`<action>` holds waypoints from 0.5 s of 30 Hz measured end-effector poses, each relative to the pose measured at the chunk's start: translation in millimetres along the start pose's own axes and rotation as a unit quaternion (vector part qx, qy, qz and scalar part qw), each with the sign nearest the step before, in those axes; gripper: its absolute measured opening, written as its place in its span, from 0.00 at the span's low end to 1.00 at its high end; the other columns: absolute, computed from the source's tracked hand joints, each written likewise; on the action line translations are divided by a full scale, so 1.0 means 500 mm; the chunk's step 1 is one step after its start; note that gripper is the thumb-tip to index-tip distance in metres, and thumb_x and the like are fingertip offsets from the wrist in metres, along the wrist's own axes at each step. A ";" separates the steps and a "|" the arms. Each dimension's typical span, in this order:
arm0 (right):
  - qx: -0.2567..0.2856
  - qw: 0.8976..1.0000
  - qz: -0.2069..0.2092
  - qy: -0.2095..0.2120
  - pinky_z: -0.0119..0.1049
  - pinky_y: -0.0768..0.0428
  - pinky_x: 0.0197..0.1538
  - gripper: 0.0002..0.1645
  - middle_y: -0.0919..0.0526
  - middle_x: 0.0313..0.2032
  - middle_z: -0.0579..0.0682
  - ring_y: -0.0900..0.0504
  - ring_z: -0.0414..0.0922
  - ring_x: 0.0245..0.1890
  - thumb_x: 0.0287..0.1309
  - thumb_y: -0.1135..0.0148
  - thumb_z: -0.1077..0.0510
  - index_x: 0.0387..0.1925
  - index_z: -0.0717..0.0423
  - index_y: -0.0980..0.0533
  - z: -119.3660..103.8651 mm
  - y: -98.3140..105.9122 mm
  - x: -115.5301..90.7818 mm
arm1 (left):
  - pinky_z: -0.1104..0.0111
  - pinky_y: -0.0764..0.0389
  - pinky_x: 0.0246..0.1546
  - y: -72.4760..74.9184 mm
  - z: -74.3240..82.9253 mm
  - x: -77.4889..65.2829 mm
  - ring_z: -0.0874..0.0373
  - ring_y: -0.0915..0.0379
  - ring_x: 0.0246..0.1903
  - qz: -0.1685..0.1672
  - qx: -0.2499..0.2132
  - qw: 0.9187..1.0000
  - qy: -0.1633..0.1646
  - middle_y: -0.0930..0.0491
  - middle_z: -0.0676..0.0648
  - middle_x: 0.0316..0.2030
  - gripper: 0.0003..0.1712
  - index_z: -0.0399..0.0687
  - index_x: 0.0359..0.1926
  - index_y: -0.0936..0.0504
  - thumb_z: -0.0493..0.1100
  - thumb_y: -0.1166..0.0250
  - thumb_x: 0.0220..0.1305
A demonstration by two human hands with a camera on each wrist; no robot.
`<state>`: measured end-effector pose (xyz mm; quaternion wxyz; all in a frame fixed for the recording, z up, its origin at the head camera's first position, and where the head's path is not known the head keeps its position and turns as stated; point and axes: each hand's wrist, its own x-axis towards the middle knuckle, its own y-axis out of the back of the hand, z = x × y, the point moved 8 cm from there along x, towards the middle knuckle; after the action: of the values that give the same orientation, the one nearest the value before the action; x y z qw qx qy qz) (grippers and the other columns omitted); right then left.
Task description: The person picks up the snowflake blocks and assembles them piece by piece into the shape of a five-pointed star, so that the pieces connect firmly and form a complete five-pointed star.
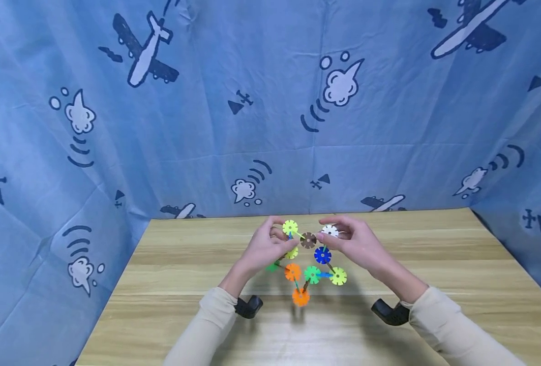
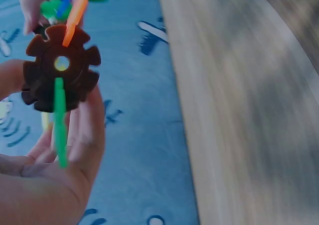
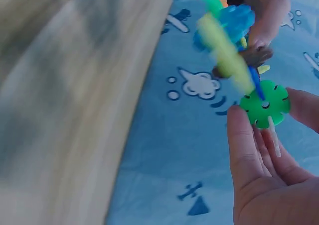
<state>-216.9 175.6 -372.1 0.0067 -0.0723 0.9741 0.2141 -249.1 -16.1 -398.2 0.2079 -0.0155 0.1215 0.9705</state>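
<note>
A chain of notched plastic interlocking discs, bent into a heart-like outline, hangs above the table between both hands. My left hand [image 1: 267, 247] grips its upper left side, around the yellow discs [image 1: 290, 227]. In the left wrist view a dark brown disc [image 2: 37, 68] shows by that hand's fingers, with a green disc [image 2: 60, 130] edge-on below it. My right hand [image 1: 359, 244] holds the upper right side near the white disc [image 1: 330, 231]; its wrist view shows a green disc [image 3: 276, 98] between thumb and fingers. A brown disc [image 1: 308, 244] sits between the hands, an orange disc [image 1: 300, 299] lowest.
Beneath the hands lies a wood-grain table [image 1: 183, 325]. A blue curtain [image 1: 270, 112] printed with planes and clouds stands behind and at both sides. Black curved pieces [image 1: 249, 307] show at both wrists.
</note>
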 end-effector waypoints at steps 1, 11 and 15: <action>0.003 1.000 0.002 -0.017 0.48 0.16 0.56 0.34 0.16 0.53 0.57 0.12 0.48 0.48 0.63 0.31 0.42 0.63 0.56 0.25 0.013 0.000 -0.001 | 0.66 0.17 0.41 -0.001 -0.007 0.005 0.56 0.17 0.39 0.002 0.008 1.000 0.005 0.19 0.43 0.44 0.33 0.46 0.64 0.31 0.45 0.27 0.63; 0.047 0.993 0.004 -0.109 0.47 0.14 0.52 0.29 0.15 0.43 0.58 0.11 0.49 0.38 0.64 0.31 0.48 0.55 0.67 0.23 0.140 -0.027 -0.006 | 0.62 0.15 0.48 -0.038 -0.083 0.056 0.58 0.15 0.40 -0.005 0.150 0.989 0.005 0.11 0.47 0.41 0.32 0.39 0.61 0.20 0.53 0.27 0.62; -0.010 0.995 0.011 -0.101 0.49 0.15 0.50 0.29 0.15 0.45 0.59 0.13 0.52 0.42 0.66 0.33 0.47 0.57 0.66 0.23 0.180 -0.042 -0.006 | 0.60 0.15 0.50 -0.057 -0.110 0.057 0.54 0.14 0.40 -0.004 0.201 0.980 -0.007 0.11 0.44 0.39 0.29 0.35 0.56 0.18 0.51 0.26 0.62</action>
<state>-212.4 194.9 -462.3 0.1023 -0.0397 0.9671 0.2297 -264.8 7.3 -460.3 0.2112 0.0328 0.3128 0.9255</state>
